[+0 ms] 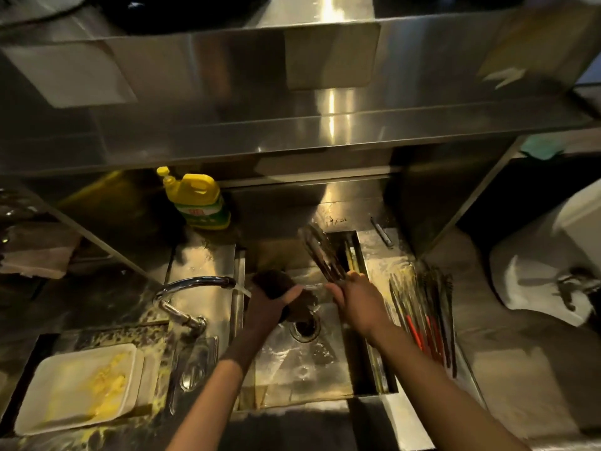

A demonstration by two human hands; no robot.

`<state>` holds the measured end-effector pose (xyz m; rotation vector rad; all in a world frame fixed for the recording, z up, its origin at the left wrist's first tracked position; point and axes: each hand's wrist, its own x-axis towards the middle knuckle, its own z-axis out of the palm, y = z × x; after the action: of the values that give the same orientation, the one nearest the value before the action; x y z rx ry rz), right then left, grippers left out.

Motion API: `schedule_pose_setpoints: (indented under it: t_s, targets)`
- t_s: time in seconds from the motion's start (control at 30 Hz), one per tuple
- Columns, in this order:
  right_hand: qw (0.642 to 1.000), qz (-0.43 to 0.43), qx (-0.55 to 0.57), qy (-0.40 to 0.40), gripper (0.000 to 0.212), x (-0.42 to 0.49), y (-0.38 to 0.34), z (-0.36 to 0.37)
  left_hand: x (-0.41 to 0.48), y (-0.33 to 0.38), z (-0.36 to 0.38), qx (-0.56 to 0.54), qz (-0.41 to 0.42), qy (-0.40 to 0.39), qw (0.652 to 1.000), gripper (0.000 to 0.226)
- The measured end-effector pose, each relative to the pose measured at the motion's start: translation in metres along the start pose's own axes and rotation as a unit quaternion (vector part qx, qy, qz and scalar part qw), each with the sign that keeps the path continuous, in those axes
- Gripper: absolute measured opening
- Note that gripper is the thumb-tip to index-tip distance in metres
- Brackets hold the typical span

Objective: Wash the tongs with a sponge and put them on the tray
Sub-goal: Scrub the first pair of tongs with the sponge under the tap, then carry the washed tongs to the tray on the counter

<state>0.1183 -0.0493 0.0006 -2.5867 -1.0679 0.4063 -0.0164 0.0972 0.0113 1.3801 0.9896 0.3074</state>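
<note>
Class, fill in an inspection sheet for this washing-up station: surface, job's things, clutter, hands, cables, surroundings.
Surface: steel sink, wet; tap running.
Job's things: tongs held over the sink; dark sponge; tray right of the sink, carrying a pile of other tongs.
Clutter: yellow bottle at the back; white container with yellow residue, yellow splatter around it.
Hands: left hand grips the sponge; right hand grips the tongs at one end.
Cables: nothing seen.
Surroundings: steel shelf above; green cloth far right.

left hand (271, 302) gripping, right hand (356, 297) gripping
</note>
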Motion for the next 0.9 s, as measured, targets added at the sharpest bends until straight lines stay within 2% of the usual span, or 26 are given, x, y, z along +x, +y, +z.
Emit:
schedule_pose_setpoints:
  t_s: [0.13,0.37,0.47,0.63,0.7,0.9]
  targets:
    - [0.997,0.017,0.067,0.027,0.049,-0.015,-0.012,-0.006,0.0,0.012,-0.008,-0.035,0.041,-0.037,0.998,0.037]
    - [0.971,0.066,0.19,0.13,0.043,-0.058,-0.019,-0.043,-0.013,0.035,-0.005,-0.006,0.07,-0.124,0.99,0.014]
    - [0.957,0.097,0.198,0.19,0.039,-0.085,-0.009,-0.06,-0.022,0.049,0.021,0.01,0.106,-0.167,0.98,0.008]
    - [0.919,0.176,0.231,0.267,0.042,-0.149,0.019,-0.092,-0.045,0.061,0.086,0.025,0.107,-0.254,0.961,0.024]
    - [0.902,0.205,0.237,0.297,0.041,-0.176,0.031,-0.102,-0.061,0.066,0.112,0.025,0.119,-0.296,0.947,0.02]
    - [0.844,0.306,0.228,0.377,0.045,-0.27,0.077,-0.132,-0.121,0.073,0.197,0.008,0.082,-0.423,0.903,0.015]
